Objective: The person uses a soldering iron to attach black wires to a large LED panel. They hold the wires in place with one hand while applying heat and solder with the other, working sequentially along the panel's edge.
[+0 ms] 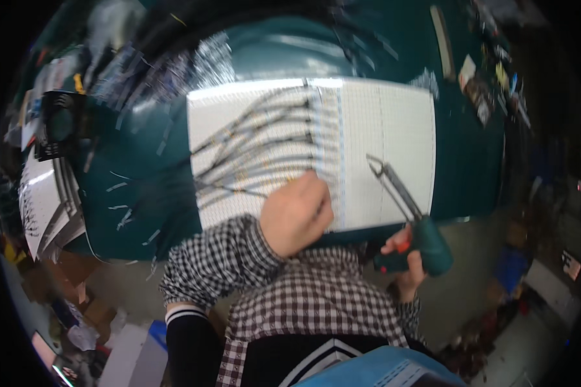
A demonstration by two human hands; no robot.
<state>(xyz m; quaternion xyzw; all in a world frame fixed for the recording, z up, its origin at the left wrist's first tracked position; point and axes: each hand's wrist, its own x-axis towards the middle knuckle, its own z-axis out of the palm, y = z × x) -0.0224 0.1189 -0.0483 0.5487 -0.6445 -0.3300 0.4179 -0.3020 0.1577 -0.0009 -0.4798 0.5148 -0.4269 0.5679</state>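
Note:
My left hand [297,213] is closed at the lower end of a row of black cables [271,138] on a white gridded board [400,135]. One cable runs from the left into this hand's near side; whatever is between the fingertips is hidden. The cables fan together toward the left, and their right ends line up beside a pale blue striped band [331,129]. To the right, my right hand [407,264] grips a green soldering gun [430,248] with a red trigger. Its long two-pronged tip points up and left over the board, apart from the cables.
A dark green tabletop [465,148] surrounds the board. At far left are a black device [61,122] and a stack of papers [48,200]. Silvery and clear plastic packing [193,64] lies behind, with a long stick [441,42] at back right. Cable scraps litter the left side.

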